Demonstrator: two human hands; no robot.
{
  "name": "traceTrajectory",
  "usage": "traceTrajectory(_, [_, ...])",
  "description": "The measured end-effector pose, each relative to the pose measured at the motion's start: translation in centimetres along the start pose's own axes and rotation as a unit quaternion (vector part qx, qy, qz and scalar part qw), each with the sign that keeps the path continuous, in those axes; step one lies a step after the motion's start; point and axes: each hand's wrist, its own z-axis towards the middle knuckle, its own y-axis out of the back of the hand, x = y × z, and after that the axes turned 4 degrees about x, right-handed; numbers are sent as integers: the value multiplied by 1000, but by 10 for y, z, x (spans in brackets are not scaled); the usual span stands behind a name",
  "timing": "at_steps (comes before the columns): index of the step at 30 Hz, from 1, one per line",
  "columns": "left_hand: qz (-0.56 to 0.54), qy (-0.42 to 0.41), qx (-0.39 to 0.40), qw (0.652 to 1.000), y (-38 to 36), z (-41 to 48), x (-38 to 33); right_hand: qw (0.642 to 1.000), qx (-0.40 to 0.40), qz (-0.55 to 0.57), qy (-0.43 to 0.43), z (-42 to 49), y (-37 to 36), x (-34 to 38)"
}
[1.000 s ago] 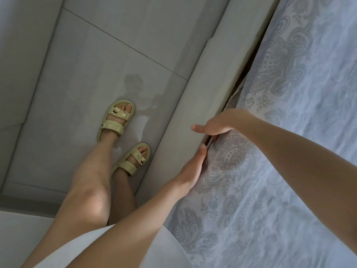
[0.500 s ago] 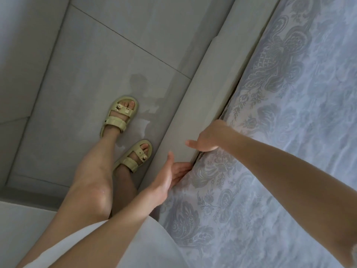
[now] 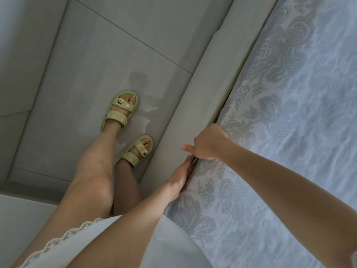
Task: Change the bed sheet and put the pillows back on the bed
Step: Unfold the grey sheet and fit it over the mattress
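Head view: the pale blue floral-patterned bed sheet (image 3: 289, 132) lies spread flat, its edge running along the inner side of the grey padded bed frame (image 3: 202, 93). At that edge the right hand (image 3: 209, 144) curls its fingers over the sheet, thumb sticking out. Just beside it the left hand (image 3: 180, 180), fingers straight, presses the sheet into the gap.

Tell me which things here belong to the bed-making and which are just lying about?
In the job: pale blue floral bed sheet; grey padded bed frame; left hand, pressing the sheet in; right hand, curled over its edge.
Just about: pale yellow strapped sandals; grey tiled floor.
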Motion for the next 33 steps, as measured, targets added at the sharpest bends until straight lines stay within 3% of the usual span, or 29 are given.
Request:
traceTrajectory(3, [50,8,-36,998,9,-5,-7,998,51,10,-28,11,8,2])
traceTrajectory(6, [39,-65,-132,988,27,-19,0,999,-13,30,-8,8,5,3])
traceTrajectory(8, [62,-89,-191,976,36,-31,11,990,-90,106,-5,-1,2,2])
traceTrajectory(10, [92,-87,-224,966,41,-38,21,954,-152,260,0,-13,-2,4])
traceTrajectory(13, [123,-97,-247,956,32,-41,15,850,-228,474,9,-38,-10,13])
traceTrajectory(16, [184,-116,-244,945,14,-36,-3,700,-250,669,2,-61,-32,23])
traceTrajectory(20, [271,-137,-203,931,-16,-40,-24,402,-262,877,19,-86,-67,44])
traceTrajectory(24, [359,-163,-210,895,-41,-44,-42,177,-256,950,1,-102,-98,78])
traceTrajectory(29, [497,-96,-186,842,-48,-41,-64,-78,-249,962,-78,-101,-117,130])
traceTrajectory(30, [562,-84,-172,805,-49,-42,-69,-125,-245,958,-85,-101,-117,138])
traceTrajectory(31, [652,-69,-156,738,-51,-43,-74,-174,-236,952,-88,-101,-115,147])
traceTrajectory(33, [825,-53,-112,551,-58,-49,-80,-284,-205,931,-99,-100,-108,165])
